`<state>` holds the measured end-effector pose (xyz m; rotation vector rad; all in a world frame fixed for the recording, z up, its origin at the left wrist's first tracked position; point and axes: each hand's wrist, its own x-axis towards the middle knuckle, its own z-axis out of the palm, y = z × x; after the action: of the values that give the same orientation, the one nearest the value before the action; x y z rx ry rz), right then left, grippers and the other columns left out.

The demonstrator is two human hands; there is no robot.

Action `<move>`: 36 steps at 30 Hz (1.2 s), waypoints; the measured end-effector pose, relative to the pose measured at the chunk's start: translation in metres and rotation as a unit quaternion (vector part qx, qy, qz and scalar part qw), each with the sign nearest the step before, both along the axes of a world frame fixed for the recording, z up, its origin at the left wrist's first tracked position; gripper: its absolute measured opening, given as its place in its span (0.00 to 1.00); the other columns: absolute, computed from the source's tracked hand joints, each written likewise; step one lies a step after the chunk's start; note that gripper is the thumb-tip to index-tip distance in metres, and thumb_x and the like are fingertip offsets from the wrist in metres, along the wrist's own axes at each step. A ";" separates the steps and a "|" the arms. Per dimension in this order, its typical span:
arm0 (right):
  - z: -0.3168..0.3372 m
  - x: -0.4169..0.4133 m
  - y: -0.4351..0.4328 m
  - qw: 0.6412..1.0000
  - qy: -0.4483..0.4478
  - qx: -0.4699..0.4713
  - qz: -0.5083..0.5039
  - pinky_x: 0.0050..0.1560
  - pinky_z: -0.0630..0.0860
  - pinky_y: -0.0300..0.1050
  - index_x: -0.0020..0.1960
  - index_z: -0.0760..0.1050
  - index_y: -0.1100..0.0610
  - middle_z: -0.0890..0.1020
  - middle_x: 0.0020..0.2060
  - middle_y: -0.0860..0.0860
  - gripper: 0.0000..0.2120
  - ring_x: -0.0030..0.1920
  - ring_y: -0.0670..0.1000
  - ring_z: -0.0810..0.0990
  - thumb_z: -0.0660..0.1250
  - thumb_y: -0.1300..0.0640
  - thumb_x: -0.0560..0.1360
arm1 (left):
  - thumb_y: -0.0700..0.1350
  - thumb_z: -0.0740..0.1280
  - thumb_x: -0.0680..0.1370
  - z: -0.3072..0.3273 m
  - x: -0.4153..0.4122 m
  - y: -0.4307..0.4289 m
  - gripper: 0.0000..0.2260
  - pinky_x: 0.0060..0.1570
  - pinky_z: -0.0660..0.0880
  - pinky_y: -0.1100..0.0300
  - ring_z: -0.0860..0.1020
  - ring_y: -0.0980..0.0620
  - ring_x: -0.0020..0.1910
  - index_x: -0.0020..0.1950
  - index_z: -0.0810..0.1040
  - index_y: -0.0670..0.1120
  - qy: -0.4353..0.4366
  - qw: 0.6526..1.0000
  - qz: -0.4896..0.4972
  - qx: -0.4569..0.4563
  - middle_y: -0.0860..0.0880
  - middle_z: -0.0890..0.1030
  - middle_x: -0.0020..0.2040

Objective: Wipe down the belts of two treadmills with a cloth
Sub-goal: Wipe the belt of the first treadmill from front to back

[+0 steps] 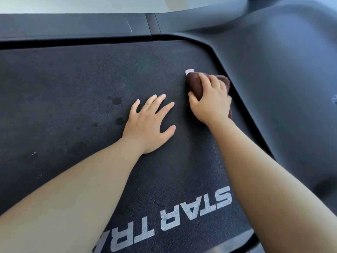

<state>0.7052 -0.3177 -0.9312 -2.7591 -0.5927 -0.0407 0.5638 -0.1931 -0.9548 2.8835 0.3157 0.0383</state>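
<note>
A dark textured treadmill belt (76, 84) fills most of the view, with grey lettering near the bottom. My right hand (211, 101) is closed on a bunched brown cloth (195, 84) and presses it onto the belt near the belt's right edge. A small white mark (188, 71) shows just beyond the cloth. My left hand (149, 123) lies flat on the belt with fingers spread, a little left of the cloth and holding nothing.
A grey plastic motor cover (284, 70) curves around the belt's right side. A dark side rail (73, 26) runs along the far edge, with pale floor beyond it. Several dark spots (117, 101) mark the belt left of my left hand.
</note>
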 end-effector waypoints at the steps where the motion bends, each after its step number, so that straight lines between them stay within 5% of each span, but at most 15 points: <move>1: 0.000 -0.013 -0.007 1.000 0.003 -0.007 0.015 0.62 0.65 0.58 0.73 0.63 0.47 0.64 0.73 0.48 0.27 0.73 0.54 0.58 0.62 0.44 0.76 | 0.63 0.51 0.77 0.001 0.000 0.000 0.29 0.73 0.43 0.45 0.46 0.54 0.77 0.76 0.52 0.58 0.004 1.000 0.000 -0.001 0.54 0.49 0.78; 8: -0.006 -0.045 -0.015 0.999 0.012 -0.016 0.044 0.66 0.63 0.61 0.73 0.62 0.45 0.62 0.74 0.46 0.26 0.75 0.53 0.55 0.61 0.44 0.77 | 0.56 0.55 0.80 0.008 0.008 0.014 0.29 0.74 0.41 0.46 0.43 0.55 0.77 0.78 0.48 0.50 0.022 0.998 0.015 -0.058 0.54 0.46 0.78; 15: -0.011 0.007 0.020 0.995 -0.018 -0.011 0.094 0.65 0.62 0.58 0.72 0.64 0.44 0.64 0.73 0.46 0.25 0.74 0.51 0.57 0.61 0.44 0.77 | 0.61 0.48 0.79 -0.004 0.049 0.047 0.29 0.73 0.43 0.44 0.44 0.51 0.77 0.78 0.49 0.51 0.025 0.991 0.132 0.008 0.51 0.46 0.79; 27: -0.004 0.123 0.111 0.993 -0.019 -0.017 0.119 0.64 0.65 0.57 0.72 0.64 0.45 0.68 0.70 0.47 0.25 0.71 0.55 0.62 0.61 0.43 0.76 | 0.63 0.46 0.77 -0.009 0.049 0.047 0.31 0.74 0.43 0.44 0.44 0.52 0.77 0.77 0.48 0.53 -0.001 0.990 0.137 0.018 0.52 0.47 0.78; 36: -0.002 0.003 0.036 0.992 0.005 -0.034 0.120 0.65 0.65 0.58 0.75 0.60 0.46 0.62 0.75 0.48 0.29 0.74 0.54 0.57 0.61 0.44 0.77 | 0.56 0.54 0.79 0.001 0.041 0.045 0.27 0.74 0.44 0.46 0.49 0.52 0.77 0.76 0.56 0.50 -0.027 0.989 0.131 -0.058 0.52 0.54 0.78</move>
<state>0.7083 -0.2821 -0.9328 -2.7300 -0.9344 0.0505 0.6051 -0.1485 -0.9534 2.7023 0.6602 0.1400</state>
